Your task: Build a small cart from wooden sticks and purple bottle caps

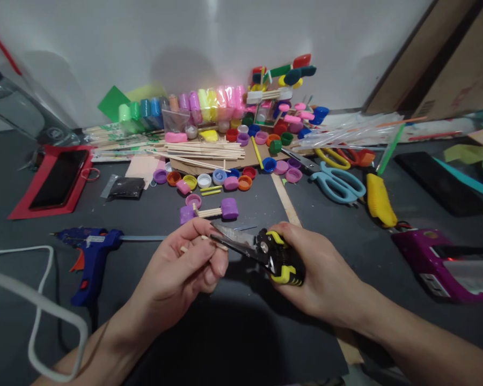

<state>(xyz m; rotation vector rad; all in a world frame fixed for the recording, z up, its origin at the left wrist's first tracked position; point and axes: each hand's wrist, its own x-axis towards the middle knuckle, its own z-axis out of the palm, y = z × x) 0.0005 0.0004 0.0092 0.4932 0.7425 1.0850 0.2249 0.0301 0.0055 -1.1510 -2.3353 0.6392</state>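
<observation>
My right hand (pixel 317 262) is closed around the black and yellow handles of a pair of scissors (pixel 284 260). The scissors' blades stand apart and point left at my left hand (pixel 185 262). Between its thumb and fingers, my left hand pinches a thin pale wooden stick (pixel 221 245), partly hidden by the fingers. The stick's visible end lies at the lower blade; whether the blade touches it I cannot tell. Just beyond my hands, a small piece with purple ends (pixel 229 208) joined by short sticks lies on the dark table.
A blue glue gun (pixel 92 257) lies left, with a white cable (pixel 44 308) looping nearby. Several wooden sticks (pixel 209 150) and coloured bottle caps (pixel 204 181) lie behind my hands. Blue scissors (pixel 338 182), a yellow cutter (pixel 380 201) and a purple device (pixel 438 262) are at right.
</observation>
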